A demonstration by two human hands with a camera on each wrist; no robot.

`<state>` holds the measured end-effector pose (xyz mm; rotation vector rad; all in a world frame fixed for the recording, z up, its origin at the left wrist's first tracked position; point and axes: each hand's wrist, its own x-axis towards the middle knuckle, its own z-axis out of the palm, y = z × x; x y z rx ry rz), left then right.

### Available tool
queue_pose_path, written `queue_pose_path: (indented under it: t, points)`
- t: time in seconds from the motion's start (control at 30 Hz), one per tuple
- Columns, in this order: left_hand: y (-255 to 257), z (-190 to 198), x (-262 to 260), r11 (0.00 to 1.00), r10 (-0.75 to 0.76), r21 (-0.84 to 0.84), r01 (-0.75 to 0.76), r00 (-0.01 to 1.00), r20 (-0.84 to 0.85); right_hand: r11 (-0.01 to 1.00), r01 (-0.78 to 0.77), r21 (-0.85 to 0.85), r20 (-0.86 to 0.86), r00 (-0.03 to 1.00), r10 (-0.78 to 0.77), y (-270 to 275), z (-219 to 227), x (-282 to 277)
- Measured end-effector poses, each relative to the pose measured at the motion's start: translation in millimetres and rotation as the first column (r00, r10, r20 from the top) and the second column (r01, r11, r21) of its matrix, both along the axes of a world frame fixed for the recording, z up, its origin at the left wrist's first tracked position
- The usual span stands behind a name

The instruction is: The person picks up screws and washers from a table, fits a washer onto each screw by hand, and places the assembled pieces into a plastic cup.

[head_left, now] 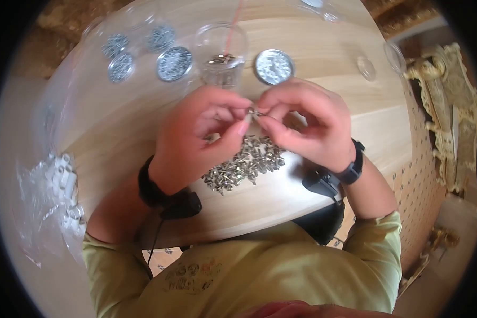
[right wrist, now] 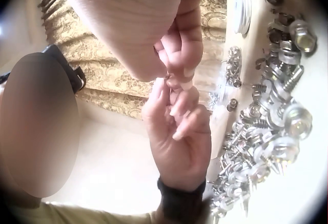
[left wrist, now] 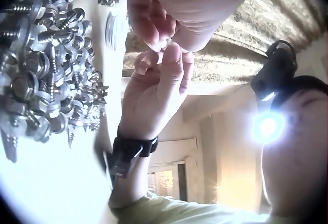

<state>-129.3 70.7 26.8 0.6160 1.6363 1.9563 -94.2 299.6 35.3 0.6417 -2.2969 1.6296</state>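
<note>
A: Largest first?
B: Tabletop [head_left: 342, 90], pale wood grain, curved near edge. Left hand [head_left: 193, 138] and right hand [head_left: 312, 119] raised, forearms angled inward, fingertips meeting, curled in pinches.
A: Next?
B: Screw pile [head_left: 246, 165] by that edge: glossy metal, threaded shanks.
A: Smallest?
B: Metal piece [head_left: 254, 112] between both hands' fingertips, detail blurred.

right hand [right wrist: 148, 24] + left hand [right wrist: 182, 142]: fingertips pinching small piece [right wrist: 167, 76], mostly hidden | washered hex-head screws [right wrist: 256, 142]: loose heap | gold patterned curtain [right wrist: 110, 44]: behind

Shiny metal screws [head_left: 244, 164], smooth wood table [head_left: 334, 69]
</note>
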Motion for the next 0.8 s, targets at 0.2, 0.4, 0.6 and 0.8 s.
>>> queue_pose_path:
  t: [0.2,0.4,0.6,0.8]
  points:
    - [-11.0,-7.7,-4.6,0.962,0.032,-0.193,-0.192,0.783,-0.621,0.950,-0.078,-0.303,0.349,0.918,0.187,3.9,-1.8,-0.7]
    - [-17.6,-7.1,0.9,0.949,0.161,-0.182,-0.258,0.892,-0.423,0.848,-0.120,-0.516,0.428,0.822,0.376,8.5,-0.6,-3.1]
    - [-16.9,9.4,-18.0,0.878,0.358,-0.009,-0.479,0.669,-0.651,0.983,0.118,-0.139,0.144,0.985,-0.098,22.1,-9.7,-16.8]
    - [2.0,31.4,-44.3,0.840,0.343,-0.020,-0.542,0.561,-0.754,0.883,0.392,0.258,-0.105,0.920,-0.377,29.3,-4.7,-25.7]
